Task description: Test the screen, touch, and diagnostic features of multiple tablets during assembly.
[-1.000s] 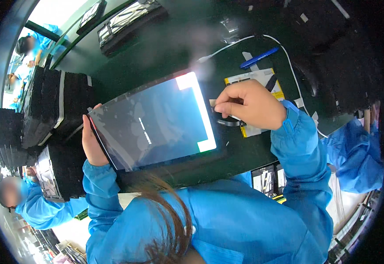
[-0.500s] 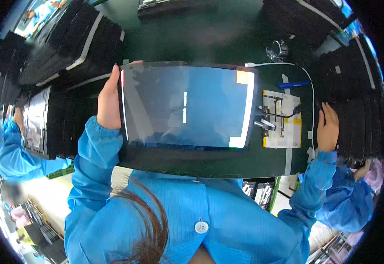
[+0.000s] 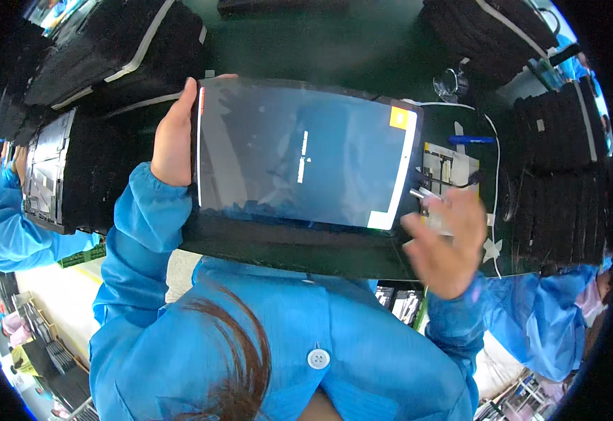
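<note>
Left hand [image 3: 173, 137] has its fingers clamped on the left edge of a big tablet-like panel [image 3: 299, 154], which sits mid-frame over the dark green table [image 3: 334, 49]. Right hand [image 3: 447, 242], lower right, is blurry with fingers spread apart, right by the panel's right edge near a white cable [image 3: 492, 175]. Black foam trays [image 3: 559, 140] are stacked at right.

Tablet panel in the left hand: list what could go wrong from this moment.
1. The left hand alone grips one short edge of the tablet panel; the far end looks unsupported and could tip or slip.
2. The right hand, blurred, is close to the panel's corner beside the white cable; it may knock the corner or snag the cable.
3. Fingers near the glossy glass could leave smudges.
</note>
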Action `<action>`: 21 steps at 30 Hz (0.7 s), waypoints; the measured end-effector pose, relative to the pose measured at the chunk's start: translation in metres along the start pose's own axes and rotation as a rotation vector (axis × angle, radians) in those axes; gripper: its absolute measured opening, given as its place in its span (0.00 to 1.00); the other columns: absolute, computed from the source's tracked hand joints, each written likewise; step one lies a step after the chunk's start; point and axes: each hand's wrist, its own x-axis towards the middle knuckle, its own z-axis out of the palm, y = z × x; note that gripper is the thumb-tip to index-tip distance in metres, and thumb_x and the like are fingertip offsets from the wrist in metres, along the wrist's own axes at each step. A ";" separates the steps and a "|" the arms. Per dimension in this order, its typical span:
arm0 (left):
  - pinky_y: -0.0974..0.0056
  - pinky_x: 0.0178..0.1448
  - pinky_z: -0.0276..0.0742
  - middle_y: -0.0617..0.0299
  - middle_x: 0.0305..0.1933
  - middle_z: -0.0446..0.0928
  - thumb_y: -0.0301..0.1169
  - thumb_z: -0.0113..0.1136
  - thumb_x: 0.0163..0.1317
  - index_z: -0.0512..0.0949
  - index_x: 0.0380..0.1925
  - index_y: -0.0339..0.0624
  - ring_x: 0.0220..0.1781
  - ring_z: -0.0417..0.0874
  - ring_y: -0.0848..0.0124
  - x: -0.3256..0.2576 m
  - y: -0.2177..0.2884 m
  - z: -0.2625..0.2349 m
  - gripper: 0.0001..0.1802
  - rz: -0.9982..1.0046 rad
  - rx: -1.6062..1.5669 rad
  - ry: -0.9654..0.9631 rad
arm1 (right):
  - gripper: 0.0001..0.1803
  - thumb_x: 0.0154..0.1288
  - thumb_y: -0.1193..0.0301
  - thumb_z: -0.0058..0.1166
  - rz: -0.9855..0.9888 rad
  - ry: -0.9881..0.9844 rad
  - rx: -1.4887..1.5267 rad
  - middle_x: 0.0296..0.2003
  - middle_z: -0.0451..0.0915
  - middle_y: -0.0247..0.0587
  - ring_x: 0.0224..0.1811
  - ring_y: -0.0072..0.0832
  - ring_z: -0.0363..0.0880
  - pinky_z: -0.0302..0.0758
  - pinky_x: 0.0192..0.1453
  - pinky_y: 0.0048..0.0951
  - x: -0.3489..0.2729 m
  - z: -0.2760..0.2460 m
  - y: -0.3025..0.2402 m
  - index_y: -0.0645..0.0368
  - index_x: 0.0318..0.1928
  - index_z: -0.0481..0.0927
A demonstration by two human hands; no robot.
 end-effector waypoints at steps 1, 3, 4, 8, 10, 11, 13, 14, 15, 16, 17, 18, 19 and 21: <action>0.62 0.55 0.72 0.54 0.51 0.74 0.48 0.33 0.70 0.66 0.57 0.37 0.49 0.77 0.65 0.001 0.000 0.000 0.28 0.000 -0.011 -0.013 | 0.17 0.49 0.69 0.60 0.009 -0.005 -0.004 0.51 0.73 0.41 0.57 0.44 0.67 0.61 0.62 0.48 0.004 0.003 -0.009 0.53 0.43 0.80; 0.62 0.55 0.72 0.54 0.51 0.74 0.48 0.33 0.70 0.66 0.57 0.38 0.49 0.76 0.65 0.002 0.002 0.001 0.28 -0.027 -0.068 -0.030 | 0.16 0.48 0.71 0.58 -0.030 -0.145 0.021 0.52 0.74 0.39 0.59 0.44 0.65 0.59 0.63 0.47 0.009 0.011 -0.018 0.51 0.42 0.80; 0.62 0.55 0.72 0.54 0.51 0.74 0.48 0.33 0.70 0.66 0.57 0.38 0.49 0.76 0.65 0.002 0.001 0.000 0.28 -0.028 -0.070 -0.031 | 0.16 0.48 0.71 0.58 -0.030 -0.147 0.019 0.52 0.74 0.39 0.59 0.44 0.65 0.59 0.63 0.47 0.010 0.009 -0.015 0.51 0.42 0.80; 0.61 0.56 0.71 0.55 0.51 0.74 0.49 0.33 0.69 0.66 0.58 0.39 0.49 0.76 0.65 0.001 0.001 0.000 0.28 -0.045 -0.098 -0.045 | 0.14 0.52 0.77 0.53 0.160 0.059 0.111 0.44 0.78 0.44 0.51 0.41 0.72 0.65 0.59 0.40 0.024 -0.013 0.018 0.56 0.42 0.80; 0.61 0.56 0.71 0.55 0.52 0.74 0.49 0.33 0.69 0.66 0.58 0.40 0.50 0.76 0.65 0.002 0.002 0.002 0.28 -0.050 -0.100 -0.039 | 0.14 0.51 0.79 0.54 0.267 0.017 0.217 0.39 0.79 0.45 0.43 0.40 0.77 0.71 0.51 0.33 0.033 -0.012 0.042 0.59 0.41 0.79; 0.61 0.56 0.71 0.54 0.52 0.74 0.49 0.33 0.69 0.66 0.58 0.40 0.50 0.76 0.64 0.003 0.000 0.001 0.28 -0.049 -0.080 -0.023 | 0.14 0.51 0.79 0.54 0.264 0.018 0.220 0.39 0.79 0.45 0.43 0.40 0.77 0.71 0.51 0.33 0.037 -0.009 0.052 0.59 0.41 0.79; 0.61 0.57 0.71 0.54 0.52 0.74 0.49 0.33 0.69 0.66 0.57 0.40 0.52 0.76 0.64 0.002 0.001 0.000 0.28 -0.064 -0.103 -0.049 | 0.14 0.48 0.80 0.57 0.339 -0.232 0.454 0.36 0.79 0.42 0.38 0.33 0.79 0.74 0.43 0.27 0.045 -0.002 0.064 0.61 0.40 0.79; 0.61 0.56 0.72 0.54 0.53 0.74 0.50 0.34 0.69 0.66 0.57 0.40 0.52 0.76 0.64 0.003 -0.001 -0.002 0.29 -0.019 -0.013 -0.010 | 0.14 0.48 0.80 0.57 0.333 -0.233 0.457 0.36 0.79 0.42 0.38 0.33 0.79 0.74 0.43 0.27 0.047 0.001 0.064 0.61 0.40 0.79; 0.62 0.55 0.73 0.54 0.52 0.74 0.50 0.34 0.69 0.67 0.57 0.40 0.51 0.77 0.65 0.004 -0.002 -0.001 0.29 -0.016 -0.011 0.004 | 0.14 0.47 0.79 0.58 0.310 -0.269 0.469 0.34 0.79 0.41 0.35 0.29 0.78 0.74 0.39 0.25 0.050 0.003 0.062 0.61 0.39 0.78; 0.62 0.54 0.73 0.54 0.51 0.75 0.50 0.35 0.69 0.68 0.56 0.40 0.50 0.77 0.65 0.004 -0.002 -0.002 0.28 -0.014 -0.010 0.018 | 0.15 0.47 0.78 0.59 0.287 -0.305 0.482 0.31 0.78 0.39 0.31 0.24 0.77 0.73 0.35 0.23 0.052 0.007 0.062 0.62 0.39 0.78; 0.62 0.54 0.73 0.54 0.51 0.75 0.50 0.35 0.69 0.68 0.56 0.40 0.50 0.77 0.65 0.004 -0.002 -0.004 0.28 -0.009 -0.012 0.026 | 0.12 0.47 0.78 0.59 0.255 -0.235 0.501 0.25 0.75 0.35 0.24 0.18 0.71 0.69 0.29 0.20 0.050 0.015 0.062 0.63 0.35 0.76; 0.60 0.58 0.70 0.54 0.54 0.73 0.49 0.34 0.69 0.66 0.57 0.39 0.52 0.76 0.64 0.005 -0.002 -0.008 0.28 -0.028 -0.016 0.019 | 0.12 0.47 0.78 0.59 0.249 -0.238 0.502 0.25 0.75 0.35 0.24 0.18 0.71 0.69 0.29 0.20 0.050 0.019 0.061 0.63 0.35 0.76; 0.59 0.61 0.67 0.54 0.56 0.71 0.47 0.33 0.70 0.65 0.58 0.38 0.55 0.74 0.62 0.006 -0.002 -0.010 0.28 -0.047 -0.021 0.012 | 0.11 0.46 0.78 0.59 0.373 -0.235 0.536 0.22 0.73 0.33 0.22 0.16 0.67 0.67 0.27 0.18 0.049 0.021 0.058 0.63 0.34 0.75; 0.59 0.61 0.67 0.54 0.56 0.71 0.47 0.33 0.70 0.65 0.58 0.38 0.55 0.74 0.62 0.009 -0.003 -0.014 0.28 -0.046 -0.029 0.014 | 0.10 0.47 0.78 0.61 0.469 -0.167 0.545 0.19 0.69 0.30 0.20 0.12 0.61 0.61 0.23 0.17 0.046 0.031 0.055 0.62 0.29 0.73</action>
